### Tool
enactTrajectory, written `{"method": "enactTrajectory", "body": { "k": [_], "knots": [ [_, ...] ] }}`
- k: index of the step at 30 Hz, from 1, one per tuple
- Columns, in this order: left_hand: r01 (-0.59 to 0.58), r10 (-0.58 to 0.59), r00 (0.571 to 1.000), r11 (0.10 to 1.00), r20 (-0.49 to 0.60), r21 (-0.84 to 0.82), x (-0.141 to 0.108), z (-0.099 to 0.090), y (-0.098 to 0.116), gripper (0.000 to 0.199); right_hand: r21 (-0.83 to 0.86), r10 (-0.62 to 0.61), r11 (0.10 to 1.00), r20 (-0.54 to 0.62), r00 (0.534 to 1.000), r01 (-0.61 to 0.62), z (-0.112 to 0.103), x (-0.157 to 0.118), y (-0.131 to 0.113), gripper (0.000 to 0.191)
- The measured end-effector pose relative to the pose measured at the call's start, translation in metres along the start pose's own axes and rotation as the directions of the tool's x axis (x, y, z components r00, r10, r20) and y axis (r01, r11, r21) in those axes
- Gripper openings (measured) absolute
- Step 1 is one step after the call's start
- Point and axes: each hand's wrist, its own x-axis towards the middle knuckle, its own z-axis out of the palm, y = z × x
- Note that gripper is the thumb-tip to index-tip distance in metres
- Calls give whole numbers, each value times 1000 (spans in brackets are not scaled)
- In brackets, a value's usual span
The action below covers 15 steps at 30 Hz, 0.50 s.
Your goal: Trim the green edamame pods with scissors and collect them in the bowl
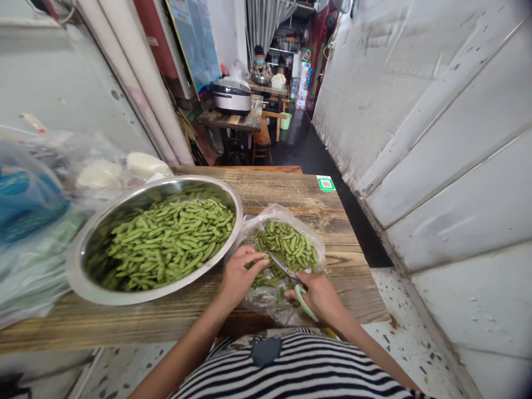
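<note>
My right hand (pixel 318 296) is closed around a pair of scissors (pixel 300 293) with pale green handles, their blades pointing up and left. At the blade tips, my left hand (pixel 242 271) pinches a green soybean pod (pixel 266 256) between thumb and fingers; the pod is mostly hidden. Both hands are over a clear plastic bag (pixel 318 244), spread open with a pile of soybean pods (pixel 288 244) in it. Left of my left hand stands a large steel basin (pixel 238 213) holding many more green pods (pixel 174 241).
The wooden table (pixel 266 191) carries plastic bags (pixel 33 266) at the left and a green QR-code card (pixel 326 183) at its far right corner. Beyond it, a rice cooker (pixel 230 95) stands on another table. A person (pixel 261 66) sits further back. A white wall (pixel 415 111) runs along the right.
</note>
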Motion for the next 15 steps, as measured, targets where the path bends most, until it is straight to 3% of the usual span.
{"method": "enactTrajectory", "body": {
  "k": [3, 7, 9, 15],
  "knots": [
    [178, -205, 976, 945, -72, -276, 3, -3, 7, 20, 267, 55, 961, 60, 997, -70, 1, 0, 0, 37],
    [332, -366, 928, 717, 74, -613, 3, -4, 20, 30, 676, -30, 709, 313, 949, -200, -2, -3, -7, 52],
    [380, -389, 911, 655, 140, -653, 0, -4, 25, 33, 725, -64, 652, 342, 937, -220, -4, -4, -11, 55],
    [436, -386, 894, 624, 229, -648, -7, -3, 28, 36, 704, -66, 681, 334, 940, -203, -9, 0, -20, 54]
  ]
}}
